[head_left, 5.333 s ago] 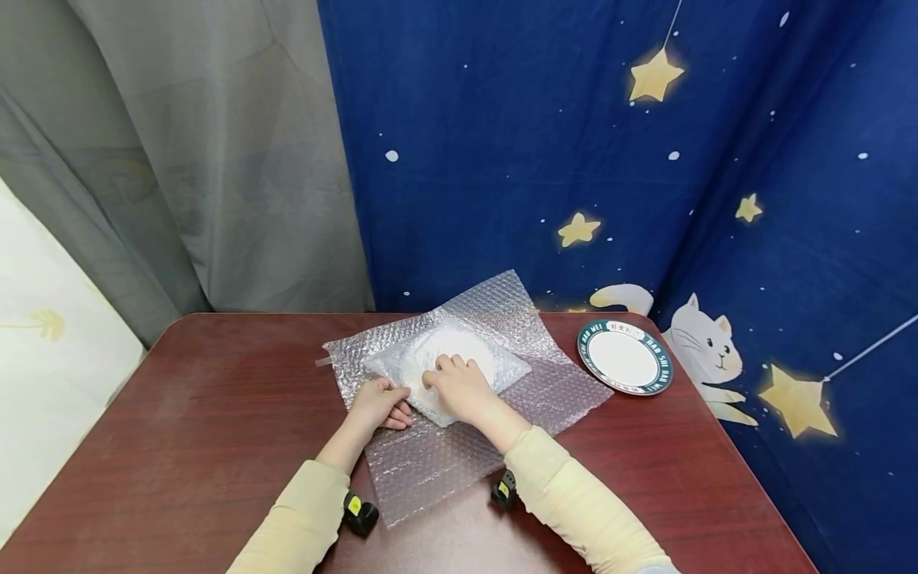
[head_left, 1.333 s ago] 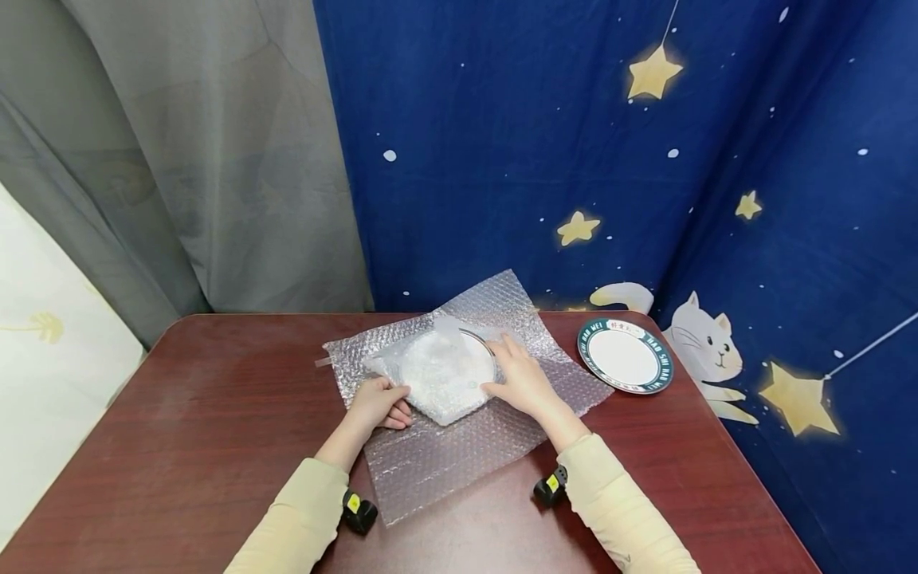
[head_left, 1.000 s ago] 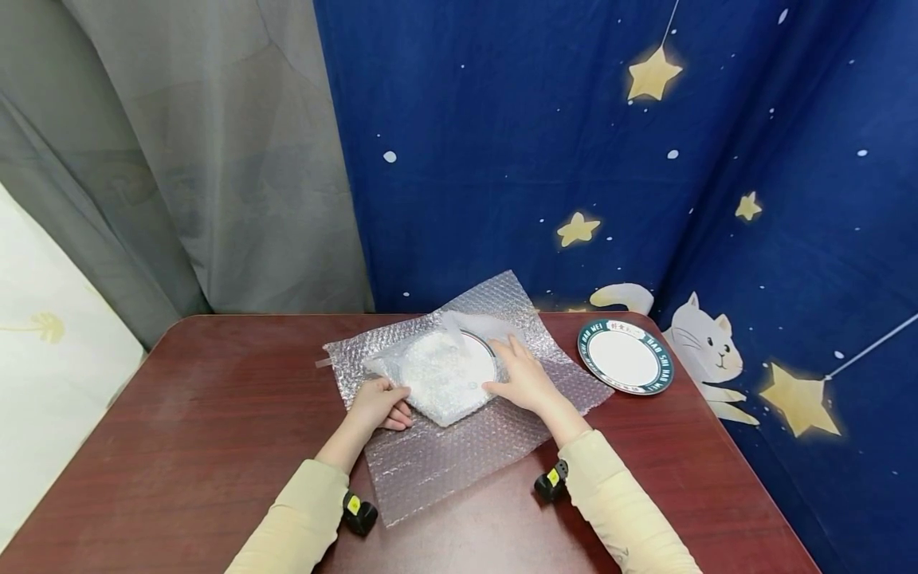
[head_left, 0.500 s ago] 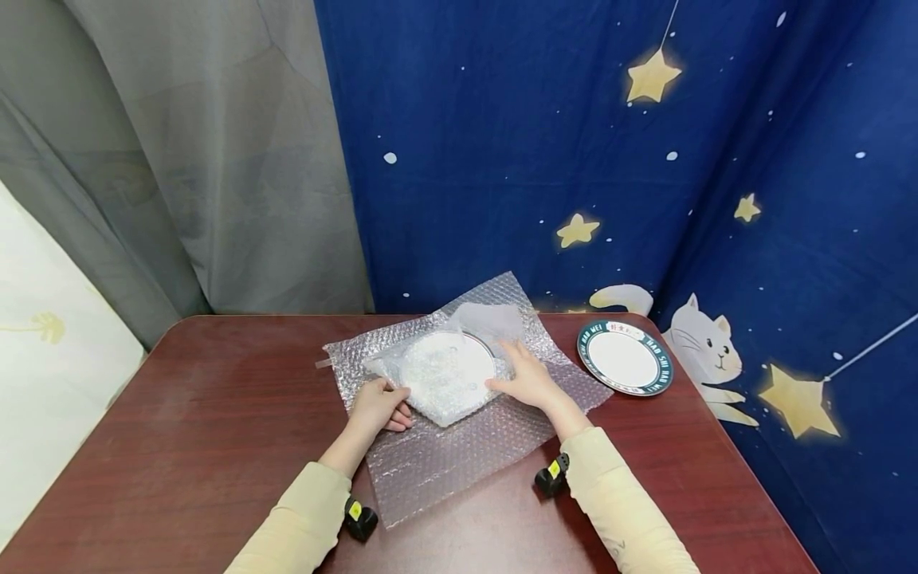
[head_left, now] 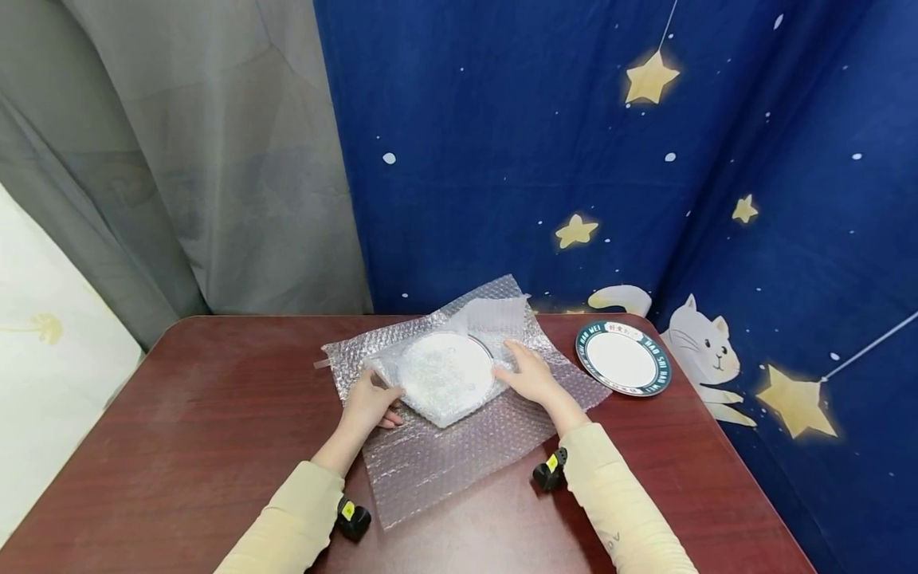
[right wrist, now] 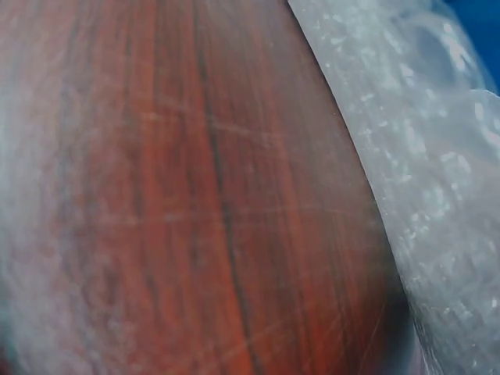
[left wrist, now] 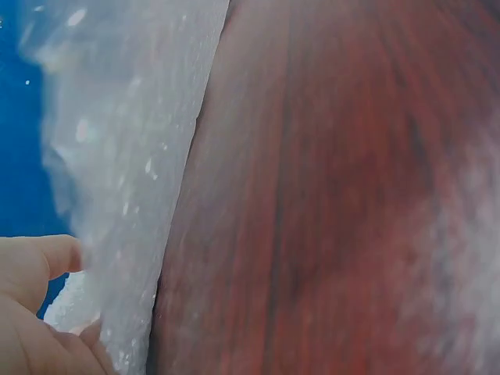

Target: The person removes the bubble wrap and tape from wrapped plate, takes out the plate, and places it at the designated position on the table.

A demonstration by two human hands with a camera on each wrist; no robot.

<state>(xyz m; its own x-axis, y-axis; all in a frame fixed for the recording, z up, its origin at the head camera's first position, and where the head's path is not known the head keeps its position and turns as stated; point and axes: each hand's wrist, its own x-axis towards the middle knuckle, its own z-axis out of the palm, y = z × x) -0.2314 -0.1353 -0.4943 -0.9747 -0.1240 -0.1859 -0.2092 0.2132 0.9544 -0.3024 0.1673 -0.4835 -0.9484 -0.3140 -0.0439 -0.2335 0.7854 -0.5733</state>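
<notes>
Evidently partway. Landmark: the white plate (head_left: 453, 365), mid-table on a bubble-wrap sheet (head_left: 433, 472). Covered so far: most of the plate, under the inner wrap (head_left: 442, 414). Left bare or barely covered: the dark rim at its far right, with a loose flap (head_left: 496, 317) lying open beyond it. Sheet spread flat around the plate, not folded over. Going on or coming off, can't tell. Second plate (head_left: 622, 359), green-rimmed, unwrapped, well right of the white plate.

Left hand (head_left: 367, 405): left of the plate, half curled, thumb and finger at the wrap's edge; firm pinch or mere touch, can't tell. Right hand (head_left: 532, 378): just right of the plate, fingers spread, apparently gripping nothing.

Left wrist view adds digits against the film, a gap between. Right wrist view: film and tabletop (right wrist: 180, 195), no hand. Only the head view shows the second plate.
</notes>
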